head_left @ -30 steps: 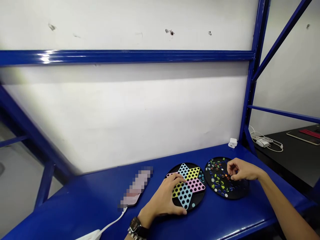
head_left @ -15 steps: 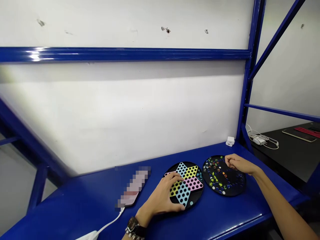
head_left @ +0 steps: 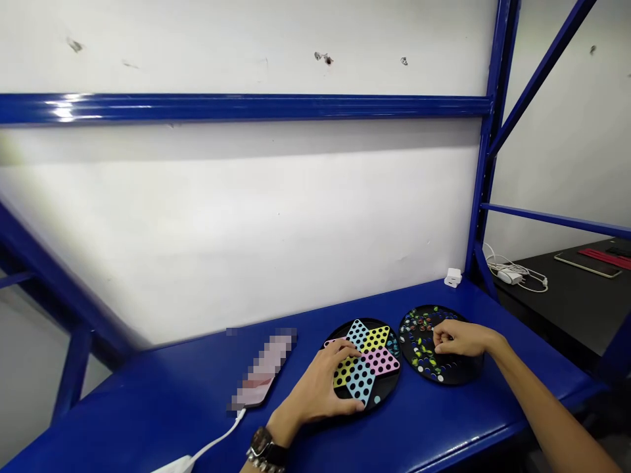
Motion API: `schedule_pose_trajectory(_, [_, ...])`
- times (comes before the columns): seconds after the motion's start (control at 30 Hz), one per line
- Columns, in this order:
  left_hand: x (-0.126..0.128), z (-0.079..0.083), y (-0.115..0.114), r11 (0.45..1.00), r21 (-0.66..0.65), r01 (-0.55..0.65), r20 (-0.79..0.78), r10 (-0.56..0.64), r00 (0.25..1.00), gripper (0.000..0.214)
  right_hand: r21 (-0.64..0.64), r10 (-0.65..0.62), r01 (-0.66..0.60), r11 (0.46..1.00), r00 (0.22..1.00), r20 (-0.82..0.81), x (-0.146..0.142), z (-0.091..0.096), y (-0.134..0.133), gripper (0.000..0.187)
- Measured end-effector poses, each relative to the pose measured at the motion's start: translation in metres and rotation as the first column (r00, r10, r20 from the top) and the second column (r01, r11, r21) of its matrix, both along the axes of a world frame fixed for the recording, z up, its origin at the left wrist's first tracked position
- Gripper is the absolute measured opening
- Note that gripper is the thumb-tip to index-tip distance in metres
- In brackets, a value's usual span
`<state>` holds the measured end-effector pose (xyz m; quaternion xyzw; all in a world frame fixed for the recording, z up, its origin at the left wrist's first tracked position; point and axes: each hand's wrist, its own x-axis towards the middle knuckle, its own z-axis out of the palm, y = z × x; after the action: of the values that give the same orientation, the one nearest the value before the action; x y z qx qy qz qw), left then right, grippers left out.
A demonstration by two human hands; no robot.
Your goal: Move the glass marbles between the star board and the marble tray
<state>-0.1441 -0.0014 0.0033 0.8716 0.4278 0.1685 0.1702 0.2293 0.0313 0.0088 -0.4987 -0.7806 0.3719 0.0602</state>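
My left hand [head_left: 323,387] lies over the left side of a round black Chinese checkers board [head_left: 378,362], which has a star of pink, yellow and light-blue points. Its fingers and thumb are spread, resting on the star. Blue marbles sit at the board's right rim. Beside it is a round black tray [head_left: 461,376] with several glass marbles [head_left: 424,347] in green, yellow, white and other colours. Over the middle of this tray is my right hand [head_left: 458,338], closed, with fingers curled and pinched together. Whatever its fingertips hold, if anything, is hidden.
Both round pieces stand on a blue shelf [head_left: 197,394] below a white wall. To the left lies a phone [head_left: 261,374], partly pixelated, with a white cable [head_left: 219,435]. A white charger [head_left: 453,277] stands at the back right. Blue posts [head_left: 486,144] frame the shelf.
My right hand has moved left and slightly down over the marble tray, from its upper right part towards the middle. My left hand stays on the board.
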Motion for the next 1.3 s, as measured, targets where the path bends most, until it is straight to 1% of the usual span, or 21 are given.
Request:
schedule_pose_trajectory(0.1, [0.002,0.004,-0.001,1.000,-0.013,-0.008,-0.011,0.008,1.000,0.075,0.174,-0.034,0.063,0.983,0.985,-0.169,-0.023,0.010,-0.010,0.022])
schedule_pose_trajectory(0.13, [0.002,0.004,-0.002,1.000,-0.008,-0.009,-0.012,0.009,1.000,0.074,0.221,-0.029,0.071,0.973,0.981,-0.190,-0.037,0.012,-0.015,0.022])
schedule_pose_trajectory(0.17, [0.002,0.004,-0.002,1.000,0.001,-0.011,-0.013,0.012,1.000,0.074,0.236,-0.007,0.052,0.970,0.982,-0.189,-0.052,0.013,-0.021,0.021])
schedule_pose_trajectory(0.23, [0.002,0.004,-0.002,1.000,0.023,-0.018,-0.015,0.019,1.000,0.074,0.273,0.097,-0.055,0.960,0.985,-0.142,-0.084,0.011,-0.033,0.020])
schedule_pose_trajectory(0.3, [0.001,0.003,-0.002,0.999,0.035,-0.029,-0.023,0.030,0.999,0.074,0.365,0.195,-0.157,0.918,0.978,-0.071,-0.110,0.007,-0.044,0.016])
schedule_pose_trajectory(0.33, [0.001,0.003,-0.002,0.999,0.038,-0.032,-0.027,0.033,0.999,0.073,0.395,0.221,-0.198,0.897,0.975,-0.013,-0.120,0.004,-0.049,0.016])
schedule_pose_trajectory(0.4, [0.001,0.003,-0.003,0.998,0.045,-0.034,-0.025,0.035,0.999,0.070,0.437,0.221,-0.238,0.868,0.971,0.090,-0.130,-0.002,-0.055,0.016])
schedule_pose_trajectory(0.47, [0.001,0.003,-0.002,0.998,0.050,-0.030,-0.019,0.031,0.999,0.069,0.461,0.197,-0.236,0.856,0.971,0.133,-0.131,-0.005,-0.057,0.017])
schedule_pose_trajectory(0.53, [0.001,0.001,-0.001,0.998,0.048,-0.029,-0.015,0.030,0.999,0.067,0.475,0.201,-0.227,0.850,0.974,0.107,-0.129,-0.008,-0.058,0.019])
schedule_pose_trajectory(0.67, [0.001,0.001,0.000,0.999,0.041,-0.035,-0.014,0.035,0.999,0.065,0.455,0.263,-0.235,0.859,0.965,0.002,-0.128,-0.006,-0.054,0.022])
schedule_pose_trajectory(0.73, [0.001,0.002,-0.001,0.999,0.042,-0.034,-0.014,0.035,0.999,0.064,0.447,0.266,-0.217,0.868,0.963,-0.050,-0.122,0.000,-0.049,0.020])
schedule_pose_trajectory(0.8, [0.001,0.004,-0.002,0.999,0.036,-0.039,-0.013,0.040,0.999,0.062,0.453,0.203,-0.146,0.880,0.976,-0.081,-0.106,0.009,-0.041,0.021])
schedule_pose_trajectory(0.87, [0.002,0.006,-0.003,0.999,0.025,-0.043,-0.014,0.043,0.999,0.060,0.463,0.037,-0.009,0.886,0.998,-0.051,-0.077,0.019,-0.030,0.018])
schedule_pose_trajectory(0.93, [0.002,0.006,-0.003,0.999,0.018,-0.049,-0.016,0.049,0.999,0.058,0.457,-0.160,0.118,0.882,0.986,0.054,-0.039,0.024,-0.020,0.015])
schedule_pose_trajectory(0.97, [0.002,0.006,-0.003,0.999,0.018,-0.049,-0.015,0.049,0.999,0.058,0.443,-0.266,0.184,0.877,0.955,0.131,-0.019,0.025,-0.015,0.014])
schedule_pose_trajectory(1.03, [0.003,0.006,-0.002,0.999,0.022,-0.046,-0.011,0.047,0.999,0.057,0.350,-0.376,0.266,0.898,0.878,0.296,0.015,0.022,-0.009,0.019])
schedule_pose_trajectory(1.07, [0.003,0.007,-0.002,0.999,0.027,-0.046,-0.007,0.047,0.999,0.057,0.289,-0.389,0.298,0.910,0.853,0.347,0.028,0.019,-0.008,0.022])
schedule_pose_trajectory(1.1, [0.003,0.007,-0.002,0.998,0.032,-0.046,-0.005,0.047,0.999,0.057,0.223,-0.382,0.319,0.921,0.850,0.362,0.038,0.014,-0.007,0.023])
schedule_pose_trajectory(1.17, [0.003,0.008,-0.003,0.998,0.033,-0.056,-0.003,0.056,0.998,0.056,0.114,-0.354,0.335,0.935,0.879,0.320,0.050,0.005,-0.005,0.020])
schedule_pose_trajectory(1.23, [0.004,0.010,-0.004,0.998,0.025,-0.066,-0.010,0.066,0.998,0.054,0.069,-0.334,0.328,0.942,0.906,0.259,0.054,-0.004,-0.002,0.011])
schedule_pose_trajectory(1.3, [0.005,0.012,-0.005,0.998,0.022,-0.067,-0.015,0.067,0.998,0.053,0.091,-0.310,0.298,0.950,0.927,0.209,0.055,-0.011,0.003,0.006])
